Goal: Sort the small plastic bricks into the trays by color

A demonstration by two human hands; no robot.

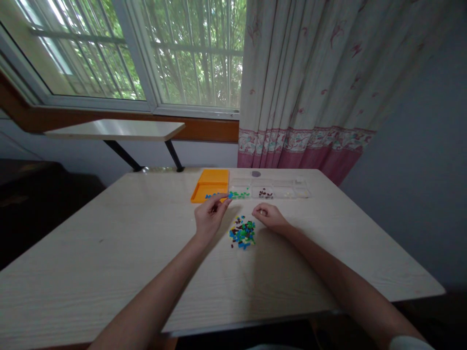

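Note:
My left hand (209, 218) is raised just in front of the orange tray (209, 187), pinching a small blue piece (230, 195) between thumb and fingertips. Blue pieces lie along the front of that tray, partly behind my fingers. My right hand (270, 217) is closed beside a mixed pile of small plastic pieces (242, 233) in blue, green, brown and yellow; whatever its fingers hold is too small to make out. Behind both hands, a clear compartment box (280, 183) holds green pieces (239, 194) at its left and brown pieces (265, 193) farther right.
Everything stands on a pale wooden table (146, 272). A round grey object (256, 173) lies near its far edge. At the back left a white shelf (120, 129) rises on black legs. A patterned curtain (302, 87) hangs behind the table, beside a barred window (197, 53).

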